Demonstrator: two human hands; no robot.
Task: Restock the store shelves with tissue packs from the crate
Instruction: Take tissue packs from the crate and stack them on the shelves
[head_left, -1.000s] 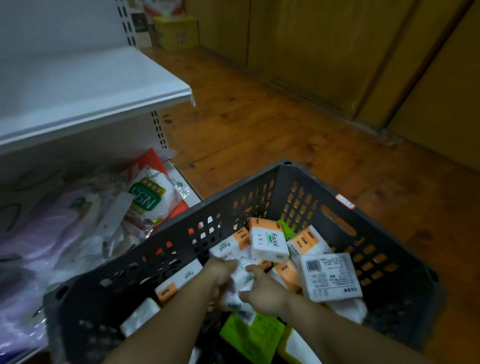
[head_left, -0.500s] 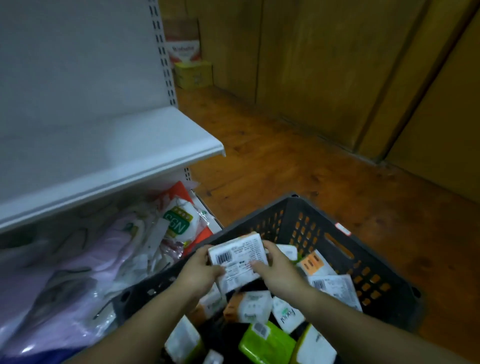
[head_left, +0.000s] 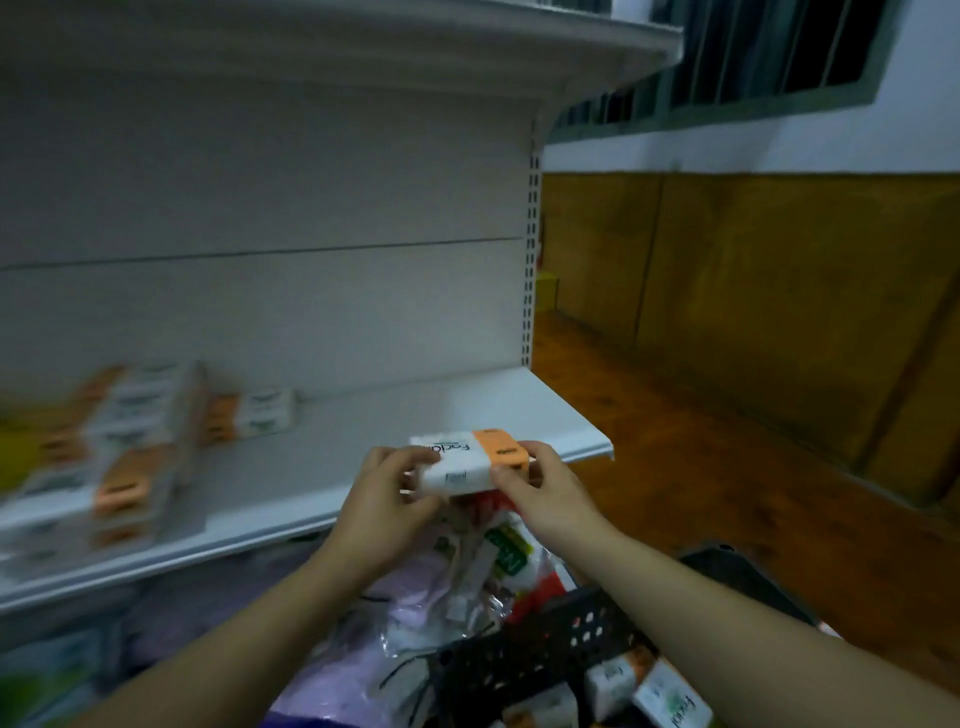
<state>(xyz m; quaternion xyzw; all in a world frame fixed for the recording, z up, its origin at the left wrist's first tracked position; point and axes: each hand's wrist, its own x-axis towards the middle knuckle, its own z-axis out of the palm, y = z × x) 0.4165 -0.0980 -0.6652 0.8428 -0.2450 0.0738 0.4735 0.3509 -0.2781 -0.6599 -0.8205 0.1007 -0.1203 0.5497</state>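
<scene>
1. at the front edge of the white shelf (head_left: 467, 405), the left hand (head_left: 382, 501) and right hand (head_left: 543, 493) hold one tissue pack (head_left: 457, 467) between them, with fingers curled round its two ends.
2. the pack lies flat, its orange band toward the right hand; whether it touches the shelf is unclear.
3. further left on the shelf stand blurred stacked packs (head_left: 140, 441).
4. under the shelf lie plastic-wrapped goods (head_left: 467, 566); below the shelf's right end, the dark crate (head_left: 545, 644) holds more packs (head_left: 670, 696).

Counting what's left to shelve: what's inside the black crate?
A few white-and-orange tissue packs show inside the crate; the right forearm and the frame edge hide the rest.
</scene>
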